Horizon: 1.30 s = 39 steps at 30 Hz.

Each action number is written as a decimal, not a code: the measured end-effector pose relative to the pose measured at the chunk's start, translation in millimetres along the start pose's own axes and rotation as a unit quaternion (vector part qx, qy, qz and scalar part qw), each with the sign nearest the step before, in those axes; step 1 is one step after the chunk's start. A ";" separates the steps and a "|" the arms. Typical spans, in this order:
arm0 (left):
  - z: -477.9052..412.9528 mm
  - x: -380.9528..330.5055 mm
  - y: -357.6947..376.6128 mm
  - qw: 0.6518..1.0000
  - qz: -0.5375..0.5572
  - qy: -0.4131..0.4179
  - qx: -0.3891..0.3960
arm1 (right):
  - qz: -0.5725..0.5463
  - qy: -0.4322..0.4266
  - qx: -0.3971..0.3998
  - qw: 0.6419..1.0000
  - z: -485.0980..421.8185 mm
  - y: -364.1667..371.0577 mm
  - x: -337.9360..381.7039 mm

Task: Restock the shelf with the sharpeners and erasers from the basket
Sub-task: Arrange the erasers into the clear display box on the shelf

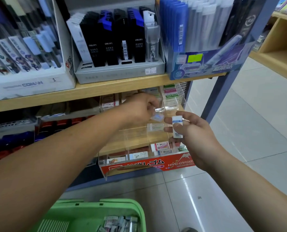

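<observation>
Eraser (177,126) upright in right grip (194,136) — left grip (139,111) pinches another eraser (157,117).

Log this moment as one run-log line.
left hand: pinches small wrapped item over acrylic display | right hand: holds white eraser | green basket: holds more stock

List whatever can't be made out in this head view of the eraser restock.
1. Head view: small wrapped item under the left hand is blurred; eraser or sharpener, gripped or not, unclear.
2. Label on the white eraser in the right hand: too small.
3. Green basket: cut by the bottom edge, contents blurred.
4. Acrylic display back rows: hidden by the upper shelf board.
</observation>
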<state>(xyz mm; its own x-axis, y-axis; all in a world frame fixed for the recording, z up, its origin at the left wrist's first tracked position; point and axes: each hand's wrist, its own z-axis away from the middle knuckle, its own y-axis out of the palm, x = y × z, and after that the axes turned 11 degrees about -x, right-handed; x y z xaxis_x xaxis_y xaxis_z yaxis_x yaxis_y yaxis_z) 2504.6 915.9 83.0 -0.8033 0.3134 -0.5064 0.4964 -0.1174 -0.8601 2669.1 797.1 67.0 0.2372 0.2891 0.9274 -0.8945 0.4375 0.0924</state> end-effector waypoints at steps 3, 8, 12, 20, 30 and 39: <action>-12.5 -2.6 7.9 0.999 -0.025 -0.017 -0.032 | -0.029 0.001 -0.012 1.000 0.4 0.8 -1.7; -16.6 0.6 19.8 0.992 -0.128 0.004 0.017 | -0.026 0.018 -0.012 0.999 0.1 -6.1 -2.4; -14.7 1.9 14.8 0.989 -0.137 0.013 0.063 | 0.011 -0.025 -0.025 0.999 4.4 -5.5 0.4; 21.1 -5.8 -5.6 0.994 0.052 0.022 -0.095 | 0.023 -0.017 0.006 1.000 7.6 5.7 -2.8; 92.0 21.4 -33.4 0.970 0.242 -0.011 0.004 | 0.049 -0.003 0.117 0.992 19.3 33.0 -3.3; 105.6 58.1 -40.6 0.898 0.424 -0.117 0.029 | 0.086 -0.039 0.138 0.986 21.3 45.8 -8.0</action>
<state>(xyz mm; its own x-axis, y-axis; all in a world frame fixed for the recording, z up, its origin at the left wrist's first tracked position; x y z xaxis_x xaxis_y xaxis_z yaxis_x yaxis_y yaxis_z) 2403.0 839.3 82.1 -0.1964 -0.1182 -0.9734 0.9493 -0.2714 -0.1585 2618.1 796.7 71.5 0.0526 0.2682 0.9619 -0.9905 0.1367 0.0160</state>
